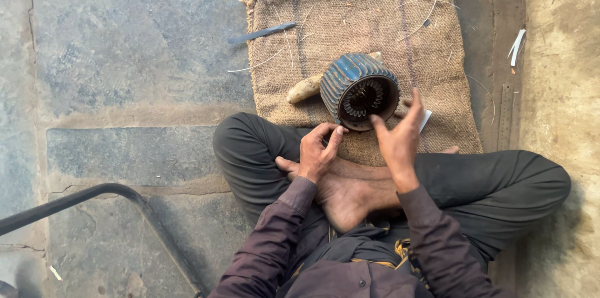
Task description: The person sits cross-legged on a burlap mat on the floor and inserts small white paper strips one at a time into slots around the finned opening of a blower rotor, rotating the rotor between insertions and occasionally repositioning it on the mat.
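— Fingers (331,137) of the left hand (317,155), how do they stand?

— They are bent, with the tips close together and reaching up to the lower rim of the motor housing (359,90). If they pinch something small between them, one cannot tell; nothing is seen clearly in this hand.

— And the right hand (397,138)?

— Its fingers are spread and mostly straight, so the hand is open. The fingertips come to the right lower edge of the same housing. Whether they really touch the rim is not clear. It grips nothing.

— Where is the housing itself?

— Just above both sets of fingertips, between the two hands. It is a blue ribbed cylinder that lies tilted on a burlap sack (350,23), with the open end turned to the person. Inside the opening a ring of dark slots shows.

— What else is around?

— Left of the housing, above the left fingers, a pale wooden piece (304,88) lies on the sack, and its end goes behind the housing. Farther up and left, a thin dark metal strip (261,33) lies across the sack's edge and the stone floor (125,54). Beside the right fingers a small white slip (425,120) shows. Below the hands are the person's crossed legs and a bare foot (350,191).
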The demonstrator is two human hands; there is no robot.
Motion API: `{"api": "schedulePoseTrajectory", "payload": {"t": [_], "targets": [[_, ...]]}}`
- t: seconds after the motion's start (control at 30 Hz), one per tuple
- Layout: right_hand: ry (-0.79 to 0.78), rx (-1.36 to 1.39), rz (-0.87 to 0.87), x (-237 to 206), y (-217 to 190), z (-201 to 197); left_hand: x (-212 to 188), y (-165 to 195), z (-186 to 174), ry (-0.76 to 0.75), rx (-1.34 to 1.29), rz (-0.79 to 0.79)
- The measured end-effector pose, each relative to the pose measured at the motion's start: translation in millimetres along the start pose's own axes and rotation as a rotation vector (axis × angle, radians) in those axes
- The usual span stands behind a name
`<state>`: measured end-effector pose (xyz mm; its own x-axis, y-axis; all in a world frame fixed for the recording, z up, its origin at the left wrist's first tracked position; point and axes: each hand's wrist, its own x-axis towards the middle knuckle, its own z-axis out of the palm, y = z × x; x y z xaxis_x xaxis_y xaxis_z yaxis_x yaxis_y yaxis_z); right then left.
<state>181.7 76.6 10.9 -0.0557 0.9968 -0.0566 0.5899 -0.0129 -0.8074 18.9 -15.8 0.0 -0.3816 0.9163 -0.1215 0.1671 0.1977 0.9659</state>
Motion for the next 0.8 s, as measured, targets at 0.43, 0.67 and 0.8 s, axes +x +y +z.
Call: {"api": "schedulePoseTrajectory", "payload": {"t": [0.43, 0.67, 0.8], "targets": [[-0.245, -0.429, -0.097, -12, 70, -55, 0, -2, 1, 0.015, 0.019, -0.002], [-0.352, -0.727, -0.114, -6, 70, -16, 3, -4, 1, 0.017, 0.048, 0.000], [-0.358, -0.679, -0.075, -1, 72, -16, 3, -3, -1, 0.034, 0.067, 0.024]]}}
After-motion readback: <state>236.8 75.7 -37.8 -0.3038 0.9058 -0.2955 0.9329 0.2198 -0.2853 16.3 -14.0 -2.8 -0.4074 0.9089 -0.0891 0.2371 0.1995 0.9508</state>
